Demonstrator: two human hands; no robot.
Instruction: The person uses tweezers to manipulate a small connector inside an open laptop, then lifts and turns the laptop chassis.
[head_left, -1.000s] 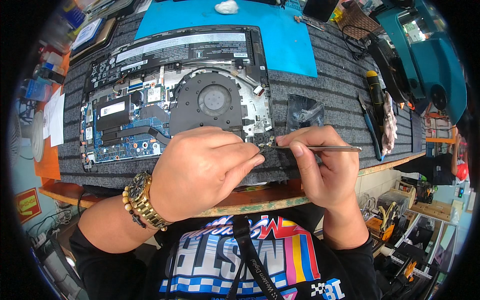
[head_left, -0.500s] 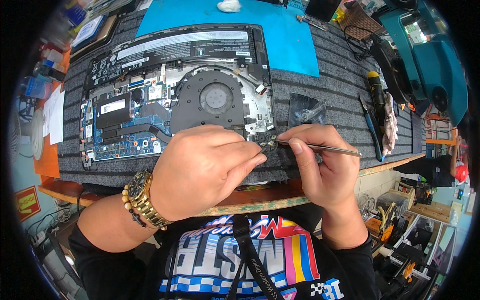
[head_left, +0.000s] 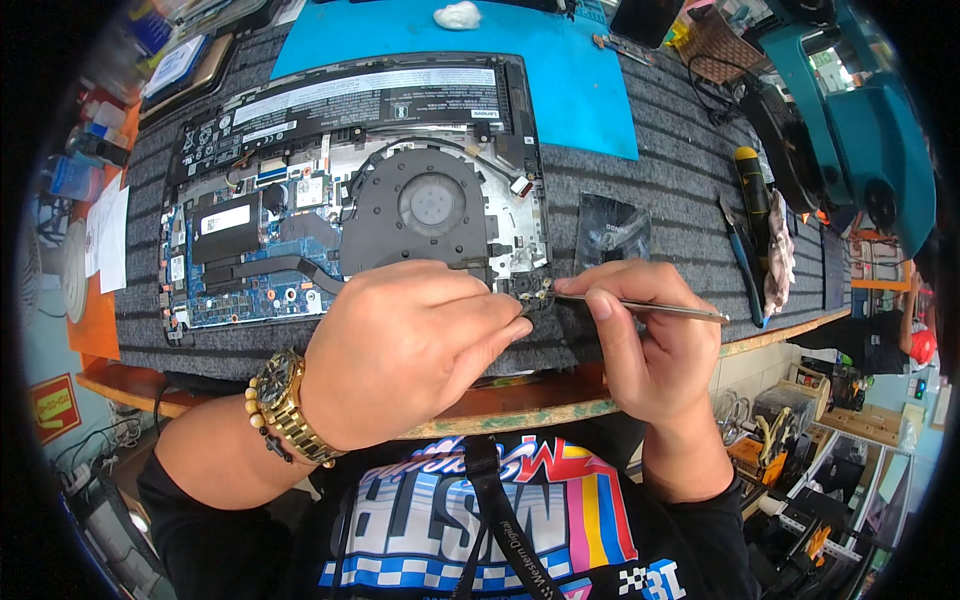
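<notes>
An opened laptop (head_left: 515, 225) lies with its insides bare: black battery (head_left: 360, 105) along the far side, round fan (head_left: 428, 203) in the middle, blue circuit board at the left. My left hand (head_left: 415, 350) rests over its near edge, fingers closed in a pinch by the near right corner. What those fingertips hold, if anything, is hidden. Between thumb and fingers of my right hand (head_left: 650, 330), a slim metal tool (head_left: 675, 309) is gripped, its front end reaching toward small metal parts (head_left: 538, 290) at that corner. The exact tip is too small to make out.
Behind the right hand lies a small dark packet (head_left: 613, 228). Pliers (head_left: 742, 260), a yellow-black screwdriver (head_left: 752, 185) and a crumpled cloth (head_left: 779, 265) lie at the right, near a teal machine (head_left: 870, 150). A blue mat (head_left: 590, 100) covers the back; the table's wooden edge (head_left: 530, 415) runs in front.
The tool's rear end has shifted slightly right and down, with my right hand tilting a little. My left hand keeps its pinch at the corner. The view has shifted slightly.
</notes>
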